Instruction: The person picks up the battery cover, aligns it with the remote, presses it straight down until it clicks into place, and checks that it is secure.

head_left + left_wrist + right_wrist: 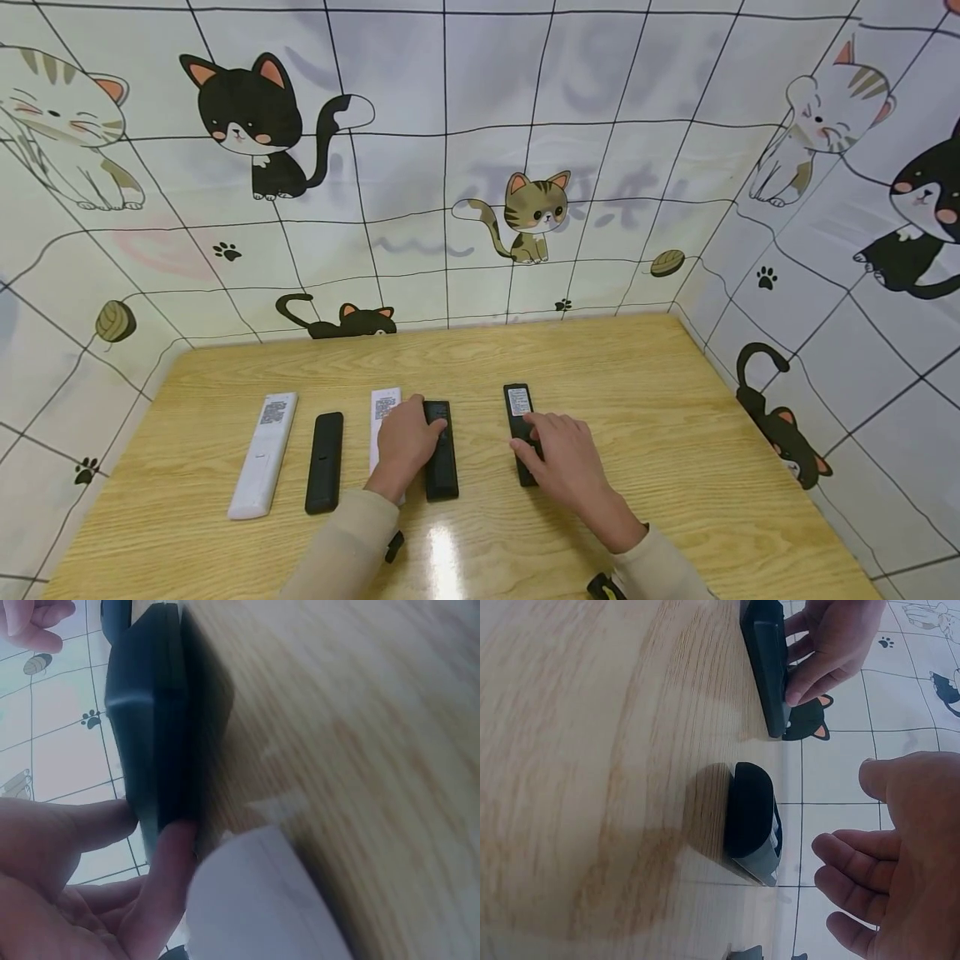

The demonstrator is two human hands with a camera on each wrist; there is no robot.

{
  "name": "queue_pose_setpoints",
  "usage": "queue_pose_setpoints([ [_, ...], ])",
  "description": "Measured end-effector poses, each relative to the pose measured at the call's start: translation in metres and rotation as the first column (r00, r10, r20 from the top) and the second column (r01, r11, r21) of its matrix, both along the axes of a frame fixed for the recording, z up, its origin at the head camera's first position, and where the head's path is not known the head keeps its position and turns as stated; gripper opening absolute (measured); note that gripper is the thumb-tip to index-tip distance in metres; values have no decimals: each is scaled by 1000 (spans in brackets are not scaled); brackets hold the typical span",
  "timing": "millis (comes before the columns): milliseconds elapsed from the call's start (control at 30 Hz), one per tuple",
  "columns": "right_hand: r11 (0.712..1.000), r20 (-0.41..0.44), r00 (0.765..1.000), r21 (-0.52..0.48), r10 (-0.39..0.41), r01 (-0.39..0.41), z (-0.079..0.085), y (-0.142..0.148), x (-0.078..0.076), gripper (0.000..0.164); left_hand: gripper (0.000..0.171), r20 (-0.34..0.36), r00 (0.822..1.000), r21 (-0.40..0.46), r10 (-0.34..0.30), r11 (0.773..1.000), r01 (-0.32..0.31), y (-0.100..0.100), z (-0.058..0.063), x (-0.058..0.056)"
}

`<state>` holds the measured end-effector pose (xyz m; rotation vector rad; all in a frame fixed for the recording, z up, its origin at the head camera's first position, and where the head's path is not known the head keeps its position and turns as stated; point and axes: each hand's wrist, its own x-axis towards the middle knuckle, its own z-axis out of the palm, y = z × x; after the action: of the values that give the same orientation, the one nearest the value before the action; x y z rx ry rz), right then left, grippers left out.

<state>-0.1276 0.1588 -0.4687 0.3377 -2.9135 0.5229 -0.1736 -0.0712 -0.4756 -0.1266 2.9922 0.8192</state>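
Observation:
My left hand (407,446) grips a black remote control (442,462) lying on the table, thumb on one side and fingers at its far end. In the left wrist view, thumb and a finger pinch this remote (146,712). Under the left hand, partly hidden, lies a white remote control (385,402) with a printed label. The right hand (566,458), fingers relaxed and apart, hovers over a labelled black remote (517,427). From the right wrist view, a gap shows between that remote (751,814) and the right hand (911,862).
To the left lie another white remote (262,458) with a label and a plain black remote (325,462), backs up. The wooden table (600,358) is bordered by a cat-printed cloth wall (480,100) at the back and sides.

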Motion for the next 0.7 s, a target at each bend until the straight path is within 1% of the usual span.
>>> queue_pose_setpoints([
  [200,1000,25,1000,-8,1,-1,-1,2,-1,43,54,2,1000,-6,-5,1000,5,-2,-1,-2],
  [433,1000,12,1000,-2,5,-5,-2,6,-2,42,52,4,1000,12,-8,1000,8,-2,1,-1],
  [700,999,28,999,22,-32,32,0,19,-6,39,47,-42,999,5,-14,1000,15,-3,2,-1],
])
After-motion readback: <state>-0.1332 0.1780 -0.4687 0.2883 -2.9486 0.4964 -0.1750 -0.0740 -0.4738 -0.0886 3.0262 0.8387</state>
